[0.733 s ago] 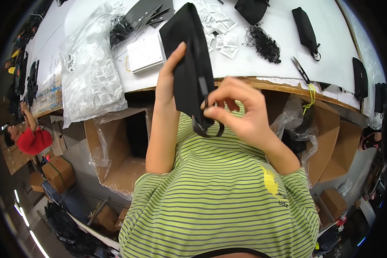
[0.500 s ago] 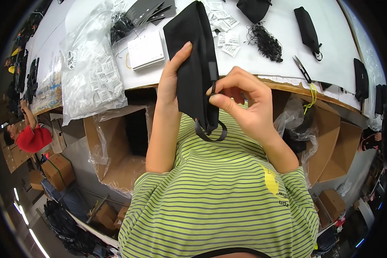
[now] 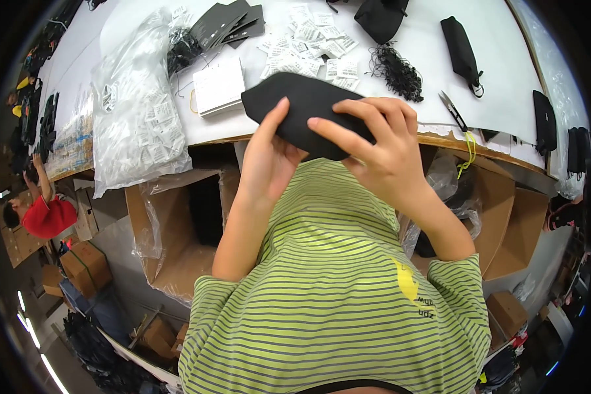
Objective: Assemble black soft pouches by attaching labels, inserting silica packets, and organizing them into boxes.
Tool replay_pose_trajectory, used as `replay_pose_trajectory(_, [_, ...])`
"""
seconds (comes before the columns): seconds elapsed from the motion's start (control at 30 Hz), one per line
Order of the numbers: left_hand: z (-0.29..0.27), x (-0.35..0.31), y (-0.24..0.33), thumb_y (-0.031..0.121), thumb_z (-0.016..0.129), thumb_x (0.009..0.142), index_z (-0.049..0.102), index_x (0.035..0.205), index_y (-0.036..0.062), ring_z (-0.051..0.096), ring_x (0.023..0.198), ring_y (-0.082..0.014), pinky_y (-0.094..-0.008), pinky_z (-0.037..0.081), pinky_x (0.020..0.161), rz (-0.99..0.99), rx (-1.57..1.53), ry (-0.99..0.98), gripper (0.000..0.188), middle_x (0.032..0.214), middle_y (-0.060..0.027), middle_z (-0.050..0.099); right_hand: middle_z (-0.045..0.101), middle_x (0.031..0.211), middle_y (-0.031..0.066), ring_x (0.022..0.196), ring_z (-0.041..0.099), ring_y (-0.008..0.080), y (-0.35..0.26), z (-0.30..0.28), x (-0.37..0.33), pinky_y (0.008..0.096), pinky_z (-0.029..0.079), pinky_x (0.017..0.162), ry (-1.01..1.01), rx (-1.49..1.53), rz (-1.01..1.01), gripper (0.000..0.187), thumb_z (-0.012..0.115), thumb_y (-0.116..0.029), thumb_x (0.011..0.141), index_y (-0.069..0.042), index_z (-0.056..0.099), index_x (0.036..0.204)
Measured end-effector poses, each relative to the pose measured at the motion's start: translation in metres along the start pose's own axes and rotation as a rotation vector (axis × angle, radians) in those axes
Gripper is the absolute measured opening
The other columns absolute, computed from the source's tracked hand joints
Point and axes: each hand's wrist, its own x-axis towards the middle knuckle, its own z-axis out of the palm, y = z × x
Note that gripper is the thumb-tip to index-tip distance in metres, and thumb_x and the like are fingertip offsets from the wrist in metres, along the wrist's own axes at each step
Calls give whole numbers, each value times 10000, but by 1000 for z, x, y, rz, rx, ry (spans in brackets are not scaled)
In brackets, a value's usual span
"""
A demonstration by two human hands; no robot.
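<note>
Between my two hands is a black fabric zip pouch (image 3: pixel 302 108), lying crosswise just in front of the table edge with a broad flat side facing up. My left hand (image 3: pixel 269 154) grips its left end, thumb on top and fingers underneath. At the right end, my right hand (image 3: pixel 384 141) has its fingers over the upper face and its thumb below. The pouch's zip and strap loop are out of sight. Beyond it lie loose white printed labels (image 3: pixel 302 46) and a block of white cards (image 3: pixel 218 87).
A clear bag of labels (image 3: pixel 141 125) hangs over the table edge at left. Thread snips (image 3: pixel 453 111) with a yellow cord, a bundle of black strings (image 3: pixel 397 71) and another black pouch (image 3: pixel 461 52) lie right. Open cardboard boxes (image 3: pixel 171 230) stand below. A person in red (image 3: pixel 49 215) is far left.
The pouch has turned from upright to crosswise and come lower. My right hand has gone from pinching near the zip to holding the pouch's right end.
</note>
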Motion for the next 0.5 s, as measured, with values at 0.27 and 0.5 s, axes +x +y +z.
replay_pose_trajectory(0.27, [-34,-3,4,149,761,742,281,1346,59,511,1066,-235,-315,427,887,940,923,43,777,1269,-113,435,631,934,62,850,604,175,31,-15,-6,279,471,737,74,710,431,420,754,-71,651,-57,618,1048])
replay_pose_trajectory(0.5, [-21,0,13,-31,720,630,663,951,6,506,946,-215,-286,389,862,1012,975,-209,328,1013,-118,539,629,891,41,759,522,123,50,-28,-19,226,404,659,50,859,436,288,711,-55,718,-39,670,1003])
